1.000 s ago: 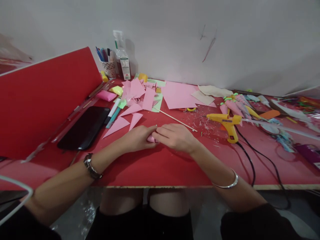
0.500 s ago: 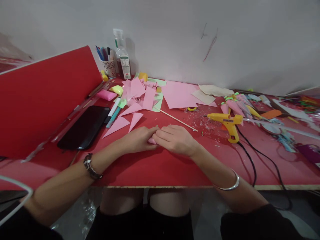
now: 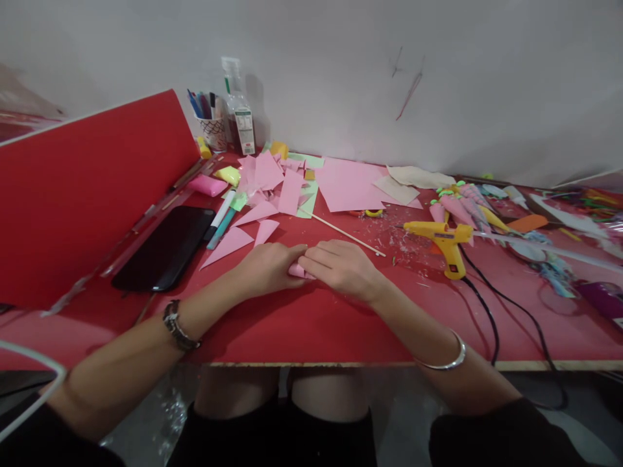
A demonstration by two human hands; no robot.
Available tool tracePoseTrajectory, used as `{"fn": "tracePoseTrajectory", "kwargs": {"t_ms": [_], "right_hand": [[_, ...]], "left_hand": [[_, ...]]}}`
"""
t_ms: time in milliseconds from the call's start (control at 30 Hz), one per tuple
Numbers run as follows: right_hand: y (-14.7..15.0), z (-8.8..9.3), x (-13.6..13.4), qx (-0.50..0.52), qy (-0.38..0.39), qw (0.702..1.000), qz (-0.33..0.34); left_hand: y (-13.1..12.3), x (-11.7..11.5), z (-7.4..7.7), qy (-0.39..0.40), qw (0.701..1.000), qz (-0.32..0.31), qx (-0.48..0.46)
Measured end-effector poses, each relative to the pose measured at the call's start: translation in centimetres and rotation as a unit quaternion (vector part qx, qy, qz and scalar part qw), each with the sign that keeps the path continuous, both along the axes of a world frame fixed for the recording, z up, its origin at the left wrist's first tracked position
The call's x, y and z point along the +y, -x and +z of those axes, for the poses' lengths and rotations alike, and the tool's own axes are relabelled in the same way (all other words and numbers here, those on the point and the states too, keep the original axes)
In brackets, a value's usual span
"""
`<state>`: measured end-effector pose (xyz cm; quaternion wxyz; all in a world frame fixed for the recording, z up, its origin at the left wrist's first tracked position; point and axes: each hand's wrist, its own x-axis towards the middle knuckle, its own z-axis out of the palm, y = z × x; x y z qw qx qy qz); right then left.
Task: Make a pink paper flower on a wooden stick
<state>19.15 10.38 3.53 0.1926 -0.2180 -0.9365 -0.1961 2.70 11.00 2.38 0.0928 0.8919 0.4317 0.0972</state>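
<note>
The red bench [image 3: 311, 331] is carrying everything. Right of its middle a yellow glue gun [image 3: 440, 239] is lying, its black cord [image 3: 488, 322] running toward the front edge near the right forearm [image 3: 421, 324]; snagging that cord could drag the gun. Midway along, in from the front edge, the left hand [image 3: 272, 267] and right hand [image 3: 343, 269] are meeting, both curled nearly closed, holding a small pink roll [image 3: 298, 270], seemingly paper, between them. Squeezing too hard could crease it; slackening could let it unroll.

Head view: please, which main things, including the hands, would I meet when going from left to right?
Black phone → left hand → pink piece → right hand → yellow glue gun → orange piece → purple object at the right edge.
</note>
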Motion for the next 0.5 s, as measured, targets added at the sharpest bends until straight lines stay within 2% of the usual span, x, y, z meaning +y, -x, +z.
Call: {"fn": "tracePoseTrajectory", "kwargs": {"t_ms": [200,333,400,500], "right_hand": [[-0.37,-0.03,0.66,0.009,0.073,0.997,-0.030],[-0.83,0.05,0.93,0.058,0.168,0.984,-0.024],[-0.95,0.08,0.95,0.124,0.228,0.965,-0.021],[-0.83,-0.03,0.93,0.246,0.308,0.918,-0.042]], "left_hand": [[0.37,0.42,0.00,0.030,0.999,-0.010,-0.036],[0.60,0.86,-0.26,0.048,0.999,-0.001,-0.026],[0.63,0.92,-0.19,0.054,0.998,0.022,-0.027],[0.65,0.94,0.01,0.072,0.994,0.062,-0.051]]}}
